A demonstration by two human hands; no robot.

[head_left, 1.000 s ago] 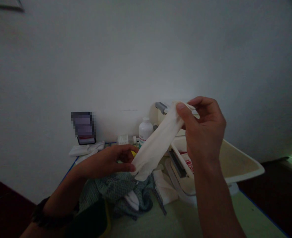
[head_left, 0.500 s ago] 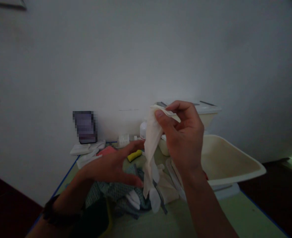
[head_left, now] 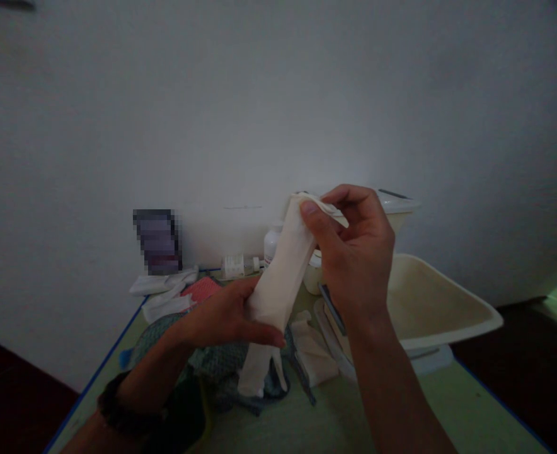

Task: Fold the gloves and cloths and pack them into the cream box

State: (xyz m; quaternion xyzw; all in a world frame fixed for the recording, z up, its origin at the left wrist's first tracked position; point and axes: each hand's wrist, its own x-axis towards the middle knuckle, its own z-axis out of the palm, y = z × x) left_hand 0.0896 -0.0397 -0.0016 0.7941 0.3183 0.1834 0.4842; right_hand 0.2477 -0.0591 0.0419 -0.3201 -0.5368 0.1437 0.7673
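I hold a long cream-white latex glove (head_left: pixel 278 284) up over a table. My right hand (head_left: pixel 354 265) pinches its cuff end at the top between thumb and fingers. My left hand (head_left: pixel 226 315) wraps round the glove's lower part, and the glove's fingers hang below it. Under both hands lies a crumpled grey-green patterned cloth (head_left: pixel 212 362) with folded white gauze pads (head_left: pixel 314 356) beside it.
A cream plastic basin (head_left: pixel 448 309) stands at the right, a lidded container (head_left: pixel 396 208) behind it. A white bottle (head_left: pixel 272 243), small vials (head_left: pixel 235 265), a pink pad (head_left: pixel 203 289) and white cloths (head_left: pixel 162 287) sit by the wall. The table (head_left: pixel 354 422) has a blue edge.
The glove hung loose from my right hand half a second ago. My left hand has since risen from the cloth and closed round the glove's lower part.
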